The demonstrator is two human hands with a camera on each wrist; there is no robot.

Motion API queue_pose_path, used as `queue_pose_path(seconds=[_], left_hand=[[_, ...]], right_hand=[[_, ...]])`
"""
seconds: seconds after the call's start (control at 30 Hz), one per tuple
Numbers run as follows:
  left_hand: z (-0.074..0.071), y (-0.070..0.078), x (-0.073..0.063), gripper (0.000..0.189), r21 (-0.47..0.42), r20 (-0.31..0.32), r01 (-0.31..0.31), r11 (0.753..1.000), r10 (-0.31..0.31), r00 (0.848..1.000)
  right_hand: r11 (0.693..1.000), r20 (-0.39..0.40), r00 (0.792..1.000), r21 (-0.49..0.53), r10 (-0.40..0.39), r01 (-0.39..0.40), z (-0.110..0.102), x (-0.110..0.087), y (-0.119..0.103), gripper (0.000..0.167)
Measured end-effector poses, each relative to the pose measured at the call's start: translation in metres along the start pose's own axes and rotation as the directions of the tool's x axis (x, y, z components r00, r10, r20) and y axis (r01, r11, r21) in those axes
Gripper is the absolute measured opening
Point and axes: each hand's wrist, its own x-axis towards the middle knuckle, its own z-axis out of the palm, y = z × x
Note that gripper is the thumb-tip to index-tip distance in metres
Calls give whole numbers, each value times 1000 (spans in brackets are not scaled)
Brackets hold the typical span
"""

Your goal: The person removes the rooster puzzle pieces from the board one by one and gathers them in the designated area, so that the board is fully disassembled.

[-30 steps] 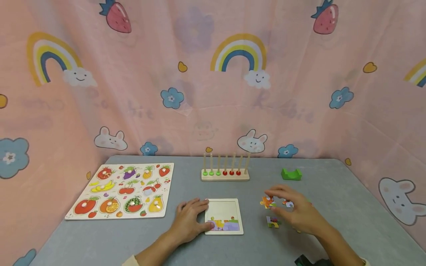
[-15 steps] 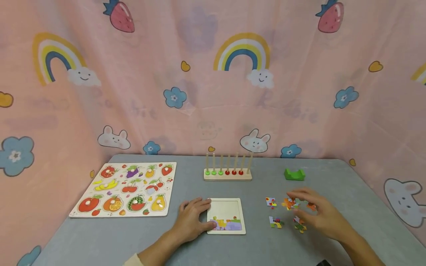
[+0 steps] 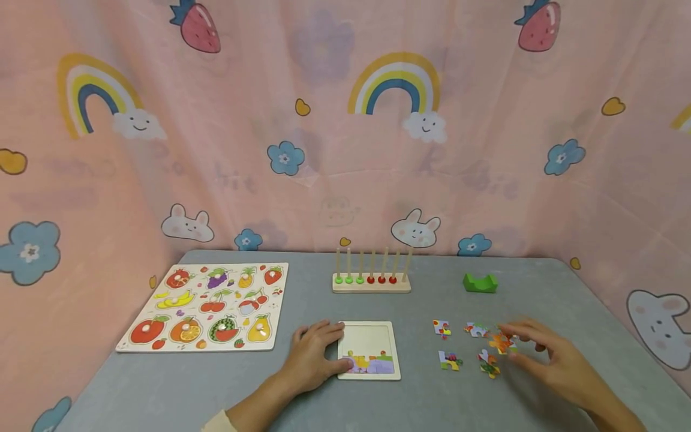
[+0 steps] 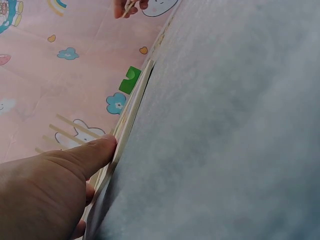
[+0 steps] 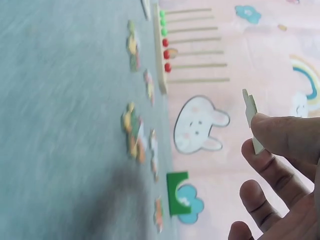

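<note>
While the left hand [image 3: 310, 360] holds the left side of the frame [image 3: 367, 338] on the bench [image 3: 378, 408], in the head view the right hand [image 3: 558, 363] pinches an orange piece [image 3: 501, 344], near loose pieces [image 3: 450, 361]. In the left wrist view, the thumb rests on the frame's edge. In the right wrist view, thumb and forefinger hold the orange piece, the other fingers being loosely bent; beyond are the peg rack [image 5: 160, 60] and the green block [image 5: 173, 192].
</note>
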Motion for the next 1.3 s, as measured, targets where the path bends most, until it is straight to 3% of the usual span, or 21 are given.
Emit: queue_pose_path(seconds=[0.4,0.73,1.1,1.3], left_hand=[[-2,0,-1,58,-13,3,8,1000,-8,1000],[-3,0,0,58,-25,21,9,1000,-8,1000],[-3,-1,0,60,-30,36,17,999,-16,999],[-7,-1,2,73,-82,92,40,996,-32,995]], right_hand=[[1000,-19,1000,-15,11,-12,-5,-21,29,48],[985,29,986,-39,167,-166,2,-32,41,39],[980,20,984,-97,178,-176,5,-36,53,42],[983,21,984,-52,178,-177,5,-36,54,44]])
